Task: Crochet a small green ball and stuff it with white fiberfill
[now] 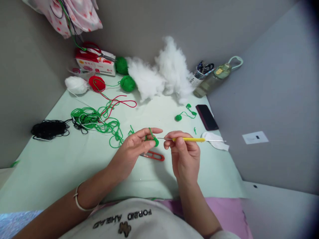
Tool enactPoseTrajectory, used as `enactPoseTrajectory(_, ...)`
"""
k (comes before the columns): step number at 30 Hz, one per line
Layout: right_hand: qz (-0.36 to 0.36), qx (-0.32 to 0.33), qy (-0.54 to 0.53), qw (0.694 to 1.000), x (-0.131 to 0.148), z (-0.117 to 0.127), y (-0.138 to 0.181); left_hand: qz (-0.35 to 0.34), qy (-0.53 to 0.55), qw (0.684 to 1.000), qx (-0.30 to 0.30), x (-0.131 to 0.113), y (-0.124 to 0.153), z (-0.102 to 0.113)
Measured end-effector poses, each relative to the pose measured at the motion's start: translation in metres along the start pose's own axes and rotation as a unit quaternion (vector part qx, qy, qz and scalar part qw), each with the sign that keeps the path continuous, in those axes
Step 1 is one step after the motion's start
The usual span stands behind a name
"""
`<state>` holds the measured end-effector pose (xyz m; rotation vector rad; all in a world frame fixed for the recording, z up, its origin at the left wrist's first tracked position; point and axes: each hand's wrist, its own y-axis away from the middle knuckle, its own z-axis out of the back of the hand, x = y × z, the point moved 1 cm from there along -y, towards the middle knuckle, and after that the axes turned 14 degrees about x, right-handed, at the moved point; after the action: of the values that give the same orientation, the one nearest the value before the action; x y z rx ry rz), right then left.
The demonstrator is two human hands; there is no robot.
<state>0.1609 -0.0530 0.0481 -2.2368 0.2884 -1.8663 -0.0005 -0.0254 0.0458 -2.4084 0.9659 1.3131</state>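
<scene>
Between the thumb and fingers of my left hand (136,146) is a small green crochet piece (156,142), with green yarn running up over the fingers. My right hand (185,152) grips a crochet hook (191,139) by its yellow handle. The hook's thin metal tip points left and reaches the green piece; whether it is inside a stitch is too small to tell. Below my left hand, partly hidden by it, lies an orange-red cutter (156,155). Loose green yarn (116,131) trails to the left of my left hand.
At the left lie tangled yarn (86,116) and a black yarn bundle (50,129). White stuffing (171,69), green balls (127,83), a red ball (97,83) and scissors (104,56) on a box stand behind. A phone (206,117) and bottle (213,79) are at right.
</scene>
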Motion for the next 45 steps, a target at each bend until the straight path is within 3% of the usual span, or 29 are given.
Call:
enactPoseTrajectory(12, 0.032, 0.006, 0.059, 0.998, 0.001, -0.002, 0.003, -0.018, -0.020, 0.999, -0.026, 0.004, -0.003, 0.006)
enactPoseTrajectory(25, 0.082, 0.038, 0.208, 0.974, 0.008, -0.004, 0.005, -0.019, -0.058, 0.997, -0.045, 0.002, -0.001, 0.005)
enactPoseTrajectory(34, 0.113, 0.027, 0.279, 0.953, 0.002, -0.008, 0.011, -0.012, 0.038, 0.999, -0.032, 0.005, -0.003, -0.002)
enactPoseTrajectory(45, 0.100, -0.011, 0.222, 0.970, 0.004, -0.009, 0.009, -0.033, -0.042, 0.995, -0.089, 0.008, -0.001, 0.004)
